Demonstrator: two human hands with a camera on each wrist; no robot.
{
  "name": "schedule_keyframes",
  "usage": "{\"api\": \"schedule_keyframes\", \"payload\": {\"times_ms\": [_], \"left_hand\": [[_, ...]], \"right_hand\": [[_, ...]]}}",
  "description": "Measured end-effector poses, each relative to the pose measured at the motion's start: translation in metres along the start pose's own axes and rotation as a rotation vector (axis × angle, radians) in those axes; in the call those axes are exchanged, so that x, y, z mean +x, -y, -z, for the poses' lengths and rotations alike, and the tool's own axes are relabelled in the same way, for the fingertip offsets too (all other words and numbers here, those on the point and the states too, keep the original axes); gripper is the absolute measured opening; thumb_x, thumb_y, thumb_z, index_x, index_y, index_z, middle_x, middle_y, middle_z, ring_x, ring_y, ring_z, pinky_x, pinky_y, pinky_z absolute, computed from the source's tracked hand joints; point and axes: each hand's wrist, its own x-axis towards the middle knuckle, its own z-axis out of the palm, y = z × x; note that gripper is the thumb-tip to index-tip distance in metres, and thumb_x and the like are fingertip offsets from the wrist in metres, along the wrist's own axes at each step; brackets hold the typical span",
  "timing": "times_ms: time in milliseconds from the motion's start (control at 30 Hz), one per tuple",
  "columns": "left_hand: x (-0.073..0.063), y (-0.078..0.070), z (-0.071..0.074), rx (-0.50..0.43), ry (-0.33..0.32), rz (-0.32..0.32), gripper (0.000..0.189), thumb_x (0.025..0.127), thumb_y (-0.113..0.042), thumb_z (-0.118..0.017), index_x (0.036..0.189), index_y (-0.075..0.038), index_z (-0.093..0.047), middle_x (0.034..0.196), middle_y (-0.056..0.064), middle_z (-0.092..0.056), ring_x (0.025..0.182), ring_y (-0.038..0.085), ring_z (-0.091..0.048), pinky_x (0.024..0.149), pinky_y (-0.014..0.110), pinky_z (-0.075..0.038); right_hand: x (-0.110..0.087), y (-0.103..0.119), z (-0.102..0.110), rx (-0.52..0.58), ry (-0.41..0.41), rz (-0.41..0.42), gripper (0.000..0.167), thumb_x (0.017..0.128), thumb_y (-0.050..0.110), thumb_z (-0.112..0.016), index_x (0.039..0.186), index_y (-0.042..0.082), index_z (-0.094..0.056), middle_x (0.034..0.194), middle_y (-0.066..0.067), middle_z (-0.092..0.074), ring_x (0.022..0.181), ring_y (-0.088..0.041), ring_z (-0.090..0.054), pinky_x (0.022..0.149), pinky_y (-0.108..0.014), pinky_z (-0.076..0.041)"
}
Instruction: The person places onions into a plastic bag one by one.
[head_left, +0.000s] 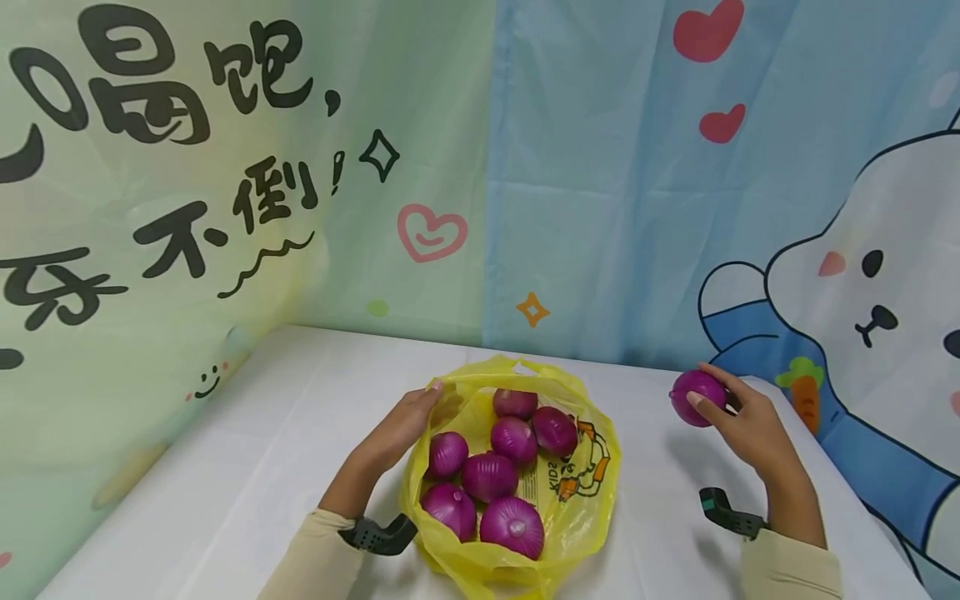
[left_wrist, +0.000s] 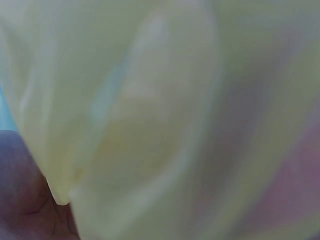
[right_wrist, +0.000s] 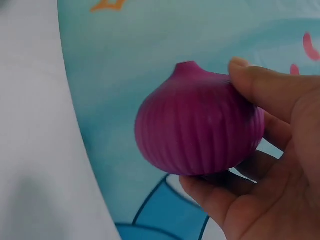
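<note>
A yellow plastic bag [head_left: 600, 517] stands wide-mouthed on the table with several red onions [head_left: 490, 476] inside. At its left rim my left hand [head_left: 401, 429] holds the film, part of the fingers showing dimly through the plastic. In the left wrist view the blurred bag [left_wrist: 150, 150] fills most of the picture, with a bit of the left hand [left_wrist: 25, 195] at the lower left. To the right of the bag, my right hand [head_left: 753, 425] grips one red onion [head_left: 693, 398] between thumb and fingers, above the table. The right wrist view shows that onion [right_wrist: 197, 125] closely, stem end up.
The white table [head_left: 300, 392] runs back to a printed curtain [head_left: 600, 208] with hearts, lettering and a cartoon animal at right. A dark wrist camera [head_left: 378, 535] sits on the left wrist, another camera [head_left: 731, 515] on the right.
</note>
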Motion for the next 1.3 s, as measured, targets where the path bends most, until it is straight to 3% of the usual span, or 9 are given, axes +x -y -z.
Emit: {"api": "schedule_keyframes", "payload": {"times_ms": [300, 500, 633, 833, 967, 1133, 1300], "left_hand": [[0.001, 0.001, -0.001, -0.002, -0.001, 0.01, 0.056, 0.107, -0.038, -0.026, 0.136, 0.005, -0.048, 0.131, 0.019, -0.056, 0.126, 0.033, -0.049, 0.108, 0.047, -0.032], [0.0, 0.001, 0.001, 0.011, 0.008, -0.002, 0.059, 0.107, -0.04, -0.025, 0.136, 0.005, -0.048, 0.132, 0.019, -0.055, 0.127, 0.033, -0.049, 0.108, 0.048, -0.032], [0.0, 0.0, 0.001, 0.011, 0.004, 0.001, 0.058, 0.107, -0.04, -0.025, 0.137, 0.004, -0.048, 0.132, 0.019, -0.055, 0.127, 0.033, -0.048, 0.108, 0.047, -0.031], [-0.001, -0.001, -0.002, 0.0, 0.005, -0.001, 0.056, 0.108, -0.037, -0.025, 0.138, 0.005, -0.047, 0.133, 0.019, -0.054, 0.128, 0.033, -0.048, 0.109, 0.047, -0.032], [-0.002, -0.003, -0.003, -0.004, 0.004, 0.007, 0.055, 0.108, -0.036, -0.025, 0.139, 0.004, -0.045, 0.134, 0.019, -0.054, 0.129, 0.033, -0.047, 0.109, 0.047, -0.032], [-0.002, -0.003, -0.002, -0.004, 0.003, 0.007, 0.056, 0.108, -0.038, -0.026, 0.137, 0.004, -0.048, 0.133, 0.02, -0.054, 0.128, 0.033, -0.047, 0.109, 0.048, -0.031], [-0.003, -0.004, -0.003, 0.007, -0.011, 0.008, 0.055, 0.108, -0.037, -0.027, 0.135, 0.005, -0.049, 0.131, 0.02, -0.056, 0.126, 0.033, -0.049, 0.108, 0.048, -0.032]], "right_hand": [[0.004, 0.03, -0.017, 0.136, -0.015, 0.098, 0.065, 0.096, 0.032, -0.062, 0.151, 0.01, -0.035, 0.145, -0.03, -0.036, 0.125, -0.054, -0.038, 0.084, -0.057, -0.048], [0.002, 0.053, -0.028, 0.212, -0.021, 0.165, 0.064, 0.094, 0.027, -0.066, 0.149, 0.012, -0.039, 0.146, -0.023, -0.039, 0.126, -0.049, -0.041, 0.081, -0.034, -0.053], [0.0, 0.069, -0.037, 0.287, 0.017, 0.23, 0.061, 0.094, 0.023, -0.067, 0.148, 0.011, -0.041, 0.145, -0.021, -0.041, 0.125, -0.047, -0.044, 0.079, -0.023, -0.051], [-0.005, 0.085, -0.041, 0.332, 0.03, 0.309, 0.055, 0.096, 0.018, -0.064, 0.147, 0.012, -0.044, 0.144, -0.017, -0.044, 0.123, -0.042, -0.048, 0.08, -0.023, -0.051], [-0.008, 0.093, -0.043, 0.382, 0.035, 0.337, 0.053, 0.096, 0.014, -0.063, 0.146, 0.013, -0.045, 0.143, -0.016, -0.045, 0.123, -0.032, -0.05, 0.081, -0.024, -0.052], [-0.01, 0.104, -0.055, 0.482, 0.092, 0.388, 0.051, 0.095, 0.006, -0.062, 0.144, 0.011, -0.047, 0.143, -0.013, -0.046, 0.119, -0.018, -0.054, 0.083, -0.028, -0.053], [-0.013, 0.117, -0.072, 0.548, 0.184, 0.471, 0.054, 0.092, -0.001, -0.063, 0.143, 0.008, -0.048, 0.144, -0.012, -0.046, 0.117, -0.019, -0.057, 0.083, -0.033, -0.053]]}}
